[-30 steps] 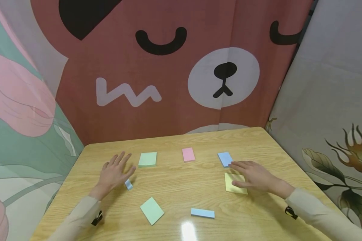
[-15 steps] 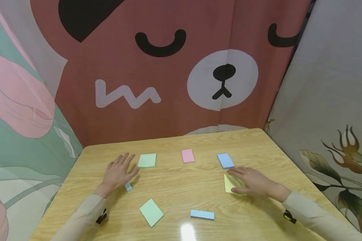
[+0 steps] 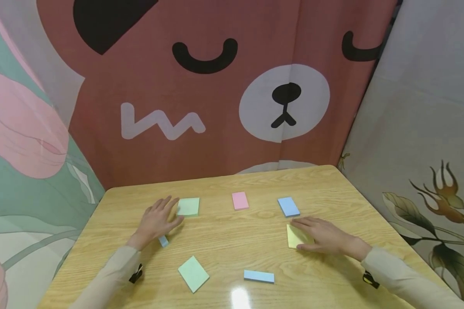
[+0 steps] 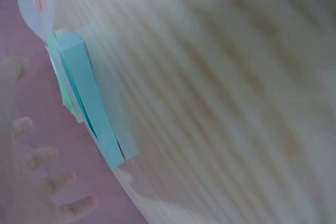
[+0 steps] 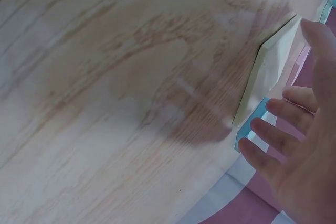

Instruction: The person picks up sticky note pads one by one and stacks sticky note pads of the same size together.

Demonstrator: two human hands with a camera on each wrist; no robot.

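In the head view my left hand (image 3: 154, 223) hovers with spread fingers beside a square green sticky-note pad (image 3: 188, 207), partly covering a small blue sticky-note pad (image 3: 163, 241). The left wrist view shows that small blue pad (image 4: 90, 98) on the table, apart from the loosely spread fingers. My right hand (image 3: 325, 236) hangs over a yellow sticky-note pad (image 3: 294, 236) and hides its right part. In the right wrist view its fingers are relaxed, the thumb close to the yellow pad (image 5: 270, 69); whether it touches I cannot tell. A blue rectangular pad (image 3: 288, 207) lies just beyond the right fingertips.
A pink pad (image 3: 240, 201) lies at the back middle of the wooden table (image 3: 224, 240). Nearer are a tilted green pad (image 3: 193, 274) and a long blue pad (image 3: 258, 276). A curtain with a bear print (image 3: 216, 98) hangs behind, and patterned cloth (image 3: 421, 107) on the right.
My left hand has drifted right, its fingertips now nearer the square green pad. My right hand has drawn back slightly from the blue rectangular pad, over the yellow one. The pads look unmoved.
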